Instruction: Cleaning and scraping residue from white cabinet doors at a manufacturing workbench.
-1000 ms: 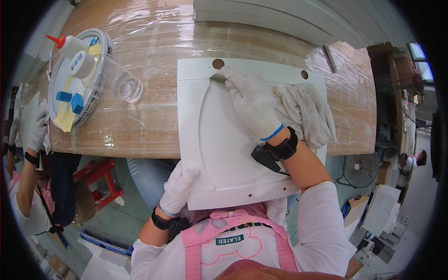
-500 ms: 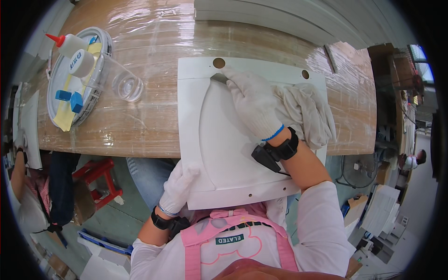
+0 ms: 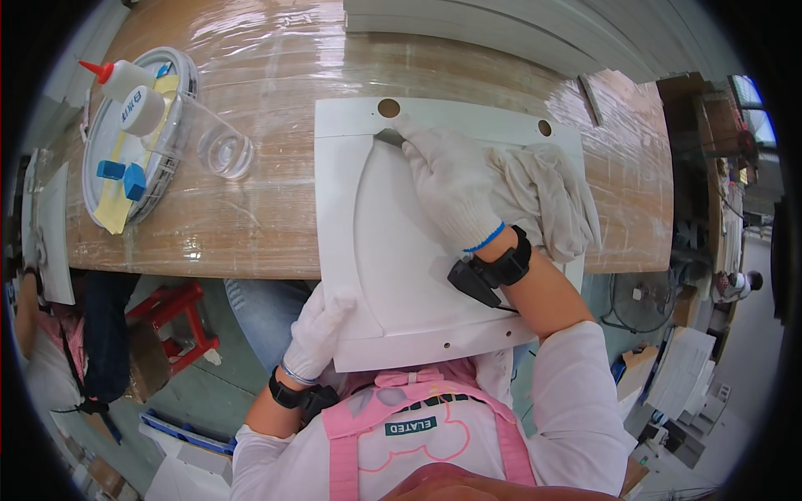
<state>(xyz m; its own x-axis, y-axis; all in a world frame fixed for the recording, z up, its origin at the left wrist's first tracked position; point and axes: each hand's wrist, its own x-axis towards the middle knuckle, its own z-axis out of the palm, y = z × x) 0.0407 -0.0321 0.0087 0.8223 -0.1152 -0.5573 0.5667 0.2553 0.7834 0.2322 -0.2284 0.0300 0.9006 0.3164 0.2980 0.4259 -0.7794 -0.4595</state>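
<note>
A white cabinet door panel (image 3: 401, 250) with a recessed, curved-edged centre lies partly on the table, its near end overhanging toward me. In a white knit glove, my left hand (image 3: 320, 327) grips the panel's left edge near the close corner. My gloved right hand (image 3: 451, 179) reaches over the recess and pinches a small grey flat piece (image 3: 388, 136) at the recess's far left corner. What that piece is I cannot make out. A crumpled off-white cloth (image 3: 547, 200) lies on the panel's right side, beside my right hand.
The film-wrapped table (image 3: 259, 83) holds a white lid (image 3: 93, 175) bearing a red-tipped glue bottle (image 3: 125, 82), blue blocks (image 3: 134, 181) and a clear cup (image 3: 224, 154). Long white boards (image 3: 468, 25) lie at the back. A red stool (image 3: 180, 321) and another person's arm (image 3: 27, 309) are left.
The view has shifted very slightly. Both hands keep nearly the same places on the panel, and the grey piece stays at the recess corner.
</note>
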